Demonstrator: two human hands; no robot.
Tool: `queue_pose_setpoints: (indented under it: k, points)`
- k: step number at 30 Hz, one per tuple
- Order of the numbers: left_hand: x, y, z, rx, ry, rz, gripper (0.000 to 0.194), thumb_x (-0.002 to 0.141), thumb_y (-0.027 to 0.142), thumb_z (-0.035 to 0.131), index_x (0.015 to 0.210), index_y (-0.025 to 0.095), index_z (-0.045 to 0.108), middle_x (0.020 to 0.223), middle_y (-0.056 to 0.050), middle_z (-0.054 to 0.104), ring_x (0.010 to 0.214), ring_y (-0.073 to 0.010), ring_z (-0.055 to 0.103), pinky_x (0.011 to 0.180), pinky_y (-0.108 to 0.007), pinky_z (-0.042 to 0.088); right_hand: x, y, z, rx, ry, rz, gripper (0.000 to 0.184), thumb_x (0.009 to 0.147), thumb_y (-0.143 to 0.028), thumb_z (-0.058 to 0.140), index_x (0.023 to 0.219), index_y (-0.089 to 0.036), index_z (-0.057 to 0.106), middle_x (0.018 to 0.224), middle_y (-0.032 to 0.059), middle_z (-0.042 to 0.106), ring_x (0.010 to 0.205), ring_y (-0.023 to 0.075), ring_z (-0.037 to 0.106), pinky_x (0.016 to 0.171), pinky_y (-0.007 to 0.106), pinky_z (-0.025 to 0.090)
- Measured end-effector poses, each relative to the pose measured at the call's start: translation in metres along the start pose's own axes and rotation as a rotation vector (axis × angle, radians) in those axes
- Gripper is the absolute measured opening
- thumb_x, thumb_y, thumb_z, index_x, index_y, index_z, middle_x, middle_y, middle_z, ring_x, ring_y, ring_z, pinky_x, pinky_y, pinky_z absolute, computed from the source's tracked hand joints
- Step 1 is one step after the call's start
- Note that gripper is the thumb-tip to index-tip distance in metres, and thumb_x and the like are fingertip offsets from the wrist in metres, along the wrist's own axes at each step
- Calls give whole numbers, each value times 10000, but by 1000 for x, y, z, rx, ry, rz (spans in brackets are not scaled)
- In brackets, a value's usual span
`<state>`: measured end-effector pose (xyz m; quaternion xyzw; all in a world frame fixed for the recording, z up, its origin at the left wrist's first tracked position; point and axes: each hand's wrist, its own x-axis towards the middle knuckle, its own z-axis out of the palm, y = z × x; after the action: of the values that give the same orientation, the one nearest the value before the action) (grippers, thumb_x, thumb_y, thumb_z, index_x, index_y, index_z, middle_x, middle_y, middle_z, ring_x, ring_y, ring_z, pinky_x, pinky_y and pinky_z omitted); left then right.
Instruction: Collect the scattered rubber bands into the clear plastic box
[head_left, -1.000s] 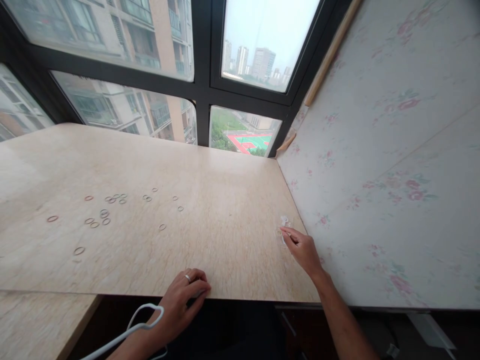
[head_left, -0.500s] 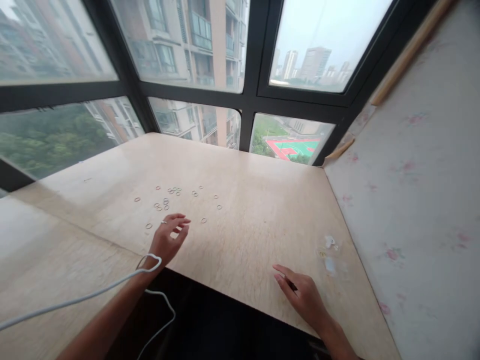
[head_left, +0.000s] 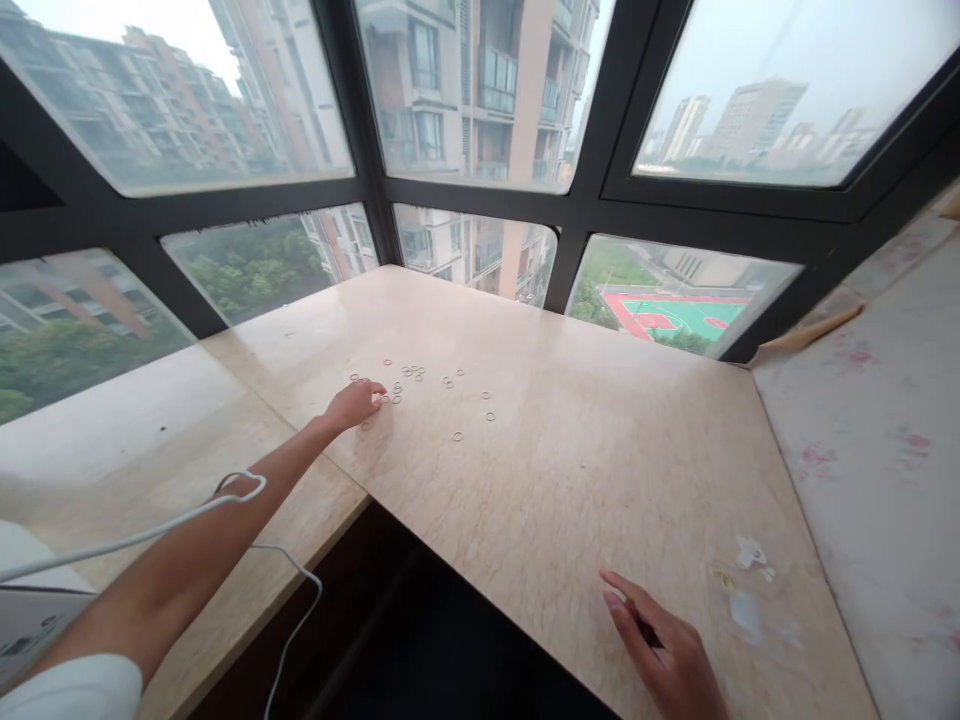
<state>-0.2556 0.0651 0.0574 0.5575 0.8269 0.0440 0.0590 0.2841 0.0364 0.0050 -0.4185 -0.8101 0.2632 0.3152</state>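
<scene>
Several small thin rings (head_left: 458, 436) lie loose on the marble-look tabletop (head_left: 570, 400), a few of them overlapping. My left hand (head_left: 354, 404) reaches in among the rings at the left of the group. Its thumb and index finger are a little apart beside a ring, and the hand covers part of the cluster. Low on the right, my right hand (head_left: 670, 650) hovers by the front edge, thumb and index finger parted with nothing visible between them. To its right lies what looks like a clear plastic bag (head_left: 745, 612) with small white and yellowish pieces.
A white cable (head_left: 172, 525) loops near my left forearm and hangs past the table edge. At far left is a box (head_left: 37, 625). Dark window frames (head_left: 480, 205) border the back, and a flowered wall (head_left: 892, 480) the right.
My view has turned left. My left hand has moved from the front edge out to the rings. My right hand has left the plastic bag and come toward the front edge.
</scene>
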Motion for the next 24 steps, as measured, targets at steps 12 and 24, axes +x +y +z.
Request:
queue_pose_setpoints:
  k: [12, 24]
  points:
    - [14, -1, -9, 65, -98, 106, 138, 693, 271, 557, 693, 205, 678, 864, -64, 688, 849, -214, 598, 752, -279, 415, 0, 5, 3, -34, 16, -50, 296, 875, -423, 519, 1002, -266, 736, 948, 44, 750, 807, 211, 728, 665, 238, 602]
    - [6, 33, -26, -312, -113, 16, 202, 680, 339, 559, 713, 154, 632, 650, -22, 625, 609, -131, 546, 564, -239, 394, 0, 0, 3, -32, 6, -42, 304, 902, -388, 490, 1024, -231, 720, 935, 60, 753, 790, 195, 726, 692, 244, 591]
